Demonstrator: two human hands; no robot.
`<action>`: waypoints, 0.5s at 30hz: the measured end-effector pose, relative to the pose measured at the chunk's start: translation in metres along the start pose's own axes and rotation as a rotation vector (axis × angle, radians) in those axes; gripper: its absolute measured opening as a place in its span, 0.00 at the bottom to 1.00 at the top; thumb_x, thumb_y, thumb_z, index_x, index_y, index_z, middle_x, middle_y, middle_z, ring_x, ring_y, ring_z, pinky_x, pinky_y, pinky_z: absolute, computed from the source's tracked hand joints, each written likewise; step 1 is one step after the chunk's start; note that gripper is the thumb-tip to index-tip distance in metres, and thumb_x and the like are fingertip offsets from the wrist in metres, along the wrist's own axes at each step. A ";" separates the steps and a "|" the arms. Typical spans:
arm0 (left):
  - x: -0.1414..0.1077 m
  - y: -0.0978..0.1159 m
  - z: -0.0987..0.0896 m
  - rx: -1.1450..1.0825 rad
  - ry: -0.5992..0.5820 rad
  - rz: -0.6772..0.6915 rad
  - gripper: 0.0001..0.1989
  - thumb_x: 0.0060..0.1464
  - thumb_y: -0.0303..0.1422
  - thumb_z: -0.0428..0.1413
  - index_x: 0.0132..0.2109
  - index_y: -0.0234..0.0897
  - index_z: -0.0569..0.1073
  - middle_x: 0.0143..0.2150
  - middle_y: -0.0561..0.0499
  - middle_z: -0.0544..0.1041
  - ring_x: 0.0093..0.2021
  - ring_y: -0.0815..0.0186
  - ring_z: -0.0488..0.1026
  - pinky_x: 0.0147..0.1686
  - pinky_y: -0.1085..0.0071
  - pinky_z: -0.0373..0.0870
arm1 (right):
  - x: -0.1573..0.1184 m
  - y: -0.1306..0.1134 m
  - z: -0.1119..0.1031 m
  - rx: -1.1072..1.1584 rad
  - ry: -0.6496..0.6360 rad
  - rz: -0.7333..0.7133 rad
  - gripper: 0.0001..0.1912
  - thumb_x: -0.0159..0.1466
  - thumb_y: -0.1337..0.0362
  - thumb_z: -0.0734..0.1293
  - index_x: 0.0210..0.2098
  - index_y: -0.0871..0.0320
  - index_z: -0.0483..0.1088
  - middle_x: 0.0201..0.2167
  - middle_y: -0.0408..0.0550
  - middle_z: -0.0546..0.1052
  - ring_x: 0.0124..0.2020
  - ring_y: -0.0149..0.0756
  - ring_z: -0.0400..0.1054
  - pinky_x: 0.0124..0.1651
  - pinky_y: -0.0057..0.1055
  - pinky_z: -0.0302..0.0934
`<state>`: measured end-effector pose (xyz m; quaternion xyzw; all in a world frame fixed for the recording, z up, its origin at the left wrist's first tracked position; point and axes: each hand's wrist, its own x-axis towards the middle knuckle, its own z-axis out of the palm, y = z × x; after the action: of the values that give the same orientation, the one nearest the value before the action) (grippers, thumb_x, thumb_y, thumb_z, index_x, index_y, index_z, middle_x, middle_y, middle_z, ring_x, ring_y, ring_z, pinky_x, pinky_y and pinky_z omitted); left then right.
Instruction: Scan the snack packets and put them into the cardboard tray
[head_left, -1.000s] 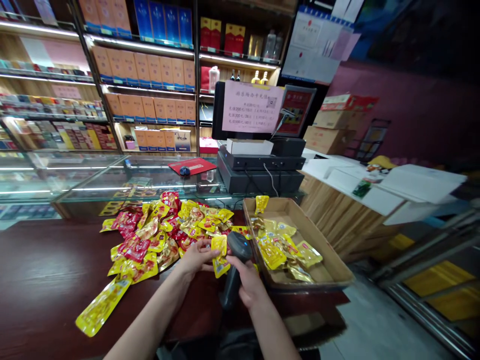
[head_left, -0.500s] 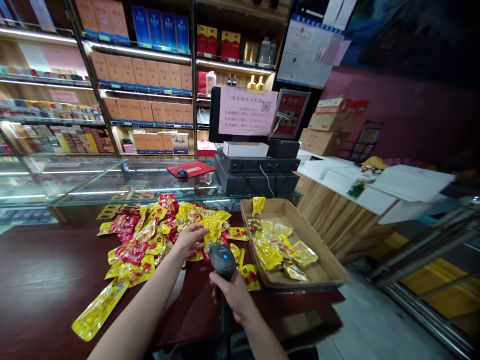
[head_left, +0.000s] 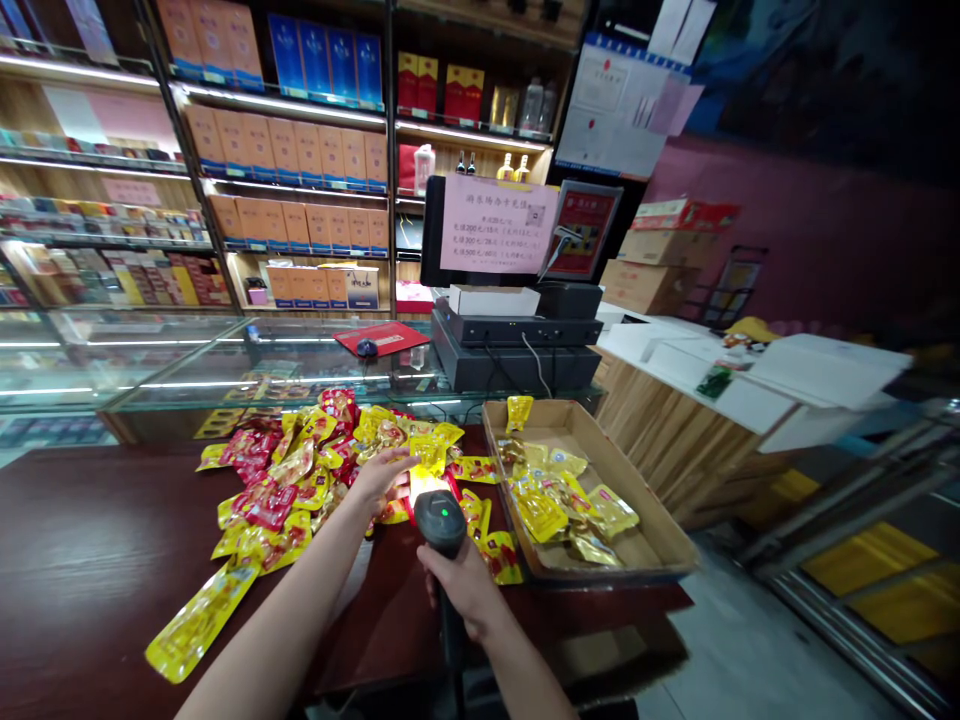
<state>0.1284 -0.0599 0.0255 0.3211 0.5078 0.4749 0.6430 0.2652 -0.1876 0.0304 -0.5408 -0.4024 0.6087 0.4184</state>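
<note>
Scanner [head_left: 441,522] has dropped a bit down and left since a second ago, while the left hand [head_left: 379,483] has nudged its yellow packet [head_left: 427,452] up toward the pile [head_left: 274,495]. Versus half a second back, both hands have hardly budged, but the little lamp on the scanner went from blue to green and a bright patch of light is now hitting the lower part of that packet.

Grip-wise, the right hand [head_left: 465,588] is wrapped around the scanner's handle, just below the middle of the frame. The left one has the packet by its left edge, though the far-side fingers are hard to make out. So the packet sits near the center of the frame, just above the scanner head, with the red and yellow pile right behind it.

That pile spreads left across the dark brown counter [head_left: 82,560], with one long yellow packet [head_left: 199,630] poking out toward the lower left. Right of center there's a shallow cardboard box [head_left: 645,500] holding more yellow packets, one propped at its top left corner. Further up, a black mouse [head_left: 367,348] rests on a red mat [head_left: 396,337].
</note>
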 end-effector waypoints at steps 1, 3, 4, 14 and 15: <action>-0.001 0.001 0.000 -0.012 -0.009 -0.009 0.26 0.28 0.34 0.71 0.37 0.37 0.70 0.28 0.54 0.75 0.24 0.71 0.72 0.27 0.72 0.69 | 0.000 -0.001 -0.001 0.005 0.010 -0.016 0.07 0.50 0.62 0.67 0.24 0.59 0.66 0.10 0.37 0.63 0.12 0.26 0.55 0.17 0.25 0.52; -0.004 0.003 0.001 -0.046 -0.034 -0.030 0.26 0.29 0.33 0.70 0.38 0.37 0.68 0.27 0.55 0.74 0.22 0.72 0.70 0.25 0.74 0.68 | 0.000 -0.003 -0.005 0.024 0.078 -0.069 0.07 0.49 0.62 0.69 0.24 0.60 0.68 0.14 0.40 0.68 0.15 0.27 0.59 0.20 0.26 0.55; -0.007 0.003 0.002 -0.056 -0.041 -0.034 0.26 0.30 0.32 0.70 0.37 0.37 0.67 0.27 0.55 0.75 0.21 0.73 0.70 0.24 0.74 0.68 | 0.001 -0.004 -0.008 0.036 0.137 -0.106 0.08 0.48 0.63 0.70 0.25 0.60 0.69 0.17 0.42 0.71 0.18 0.28 0.61 0.23 0.26 0.57; -0.036 0.018 0.025 -0.079 -0.274 -0.175 0.13 0.47 0.30 0.63 0.40 0.34 0.71 0.33 0.48 0.77 0.27 0.68 0.75 0.29 0.72 0.73 | 0.007 -0.047 -0.046 0.409 0.148 -0.074 0.14 0.43 0.66 0.73 0.30 0.60 0.71 0.25 0.43 0.75 0.25 0.31 0.68 0.31 0.28 0.62; -0.036 0.024 0.033 -0.102 -0.304 -0.197 0.11 0.51 0.31 0.60 0.42 0.33 0.71 0.34 0.46 0.77 0.29 0.67 0.76 0.32 0.70 0.74 | 0.007 -0.053 -0.053 0.440 0.140 -0.050 0.14 0.43 0.66 0.73 0.30 0.60 0.71 0.23 0.43 0.74 0.24 0.30 0.67 0.30 0.28 0.62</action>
<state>0.1519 -0.0837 0.0684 0.3049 0.4088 0.3809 0.7713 0.3211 -0.1612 0.0736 -0.4673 -0.2433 0.6322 0.5682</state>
